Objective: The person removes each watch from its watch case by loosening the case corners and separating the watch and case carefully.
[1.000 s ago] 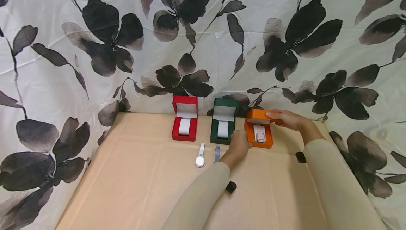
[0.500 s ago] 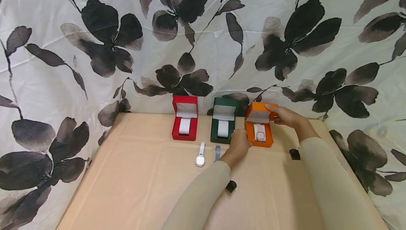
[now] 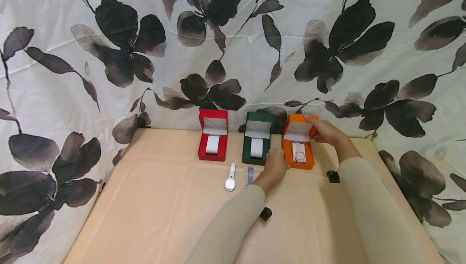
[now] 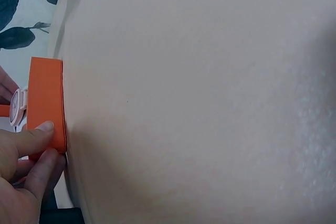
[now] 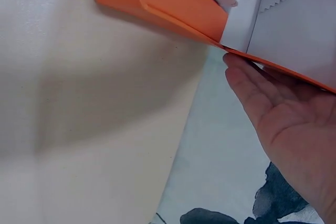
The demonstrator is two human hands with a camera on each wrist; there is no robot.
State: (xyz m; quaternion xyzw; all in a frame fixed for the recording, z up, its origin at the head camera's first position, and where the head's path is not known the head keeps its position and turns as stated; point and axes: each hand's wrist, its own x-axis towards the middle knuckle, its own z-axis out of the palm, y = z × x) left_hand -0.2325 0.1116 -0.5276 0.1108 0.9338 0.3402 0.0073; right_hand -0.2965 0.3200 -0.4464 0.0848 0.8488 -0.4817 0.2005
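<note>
An orange watch box (image 3: 308, 163) stands with its lid (image 3: 299, 125) raised. On the cushion inside sits a pink watch (image 3: 299, 153) with a squarish face. My left hand (image 3: 275, 165) holds the box's front left corner; in the left wrist view its thumb presses the orange front wall (image 4: 46, 93) and its fingers bend round the side. My right hand (image 3: 329, 134) grips the lid's right edge, thumb on the upper rim. The right wrist view has its fingers (image 5: 257, 85) along the lid's outer side; the thumb is hidden there.
Left of it stand a green watch box (image 3: 256, 151) and a red watch box (image 3: 212, 148), lids up, each showing a white cushion. A white watch (image 3: 230, 184) and a blue-grey strap (image 3: 250, 175), partly behind the left forearm, lie in front. A floral cloth (image 3: 233, 53) hangs behind the table.
The orange lid has swung further up and back, showing more of its white lining. My right hand has moved up and slightly left with it. My left hand has stayed at the box corner.
</note>
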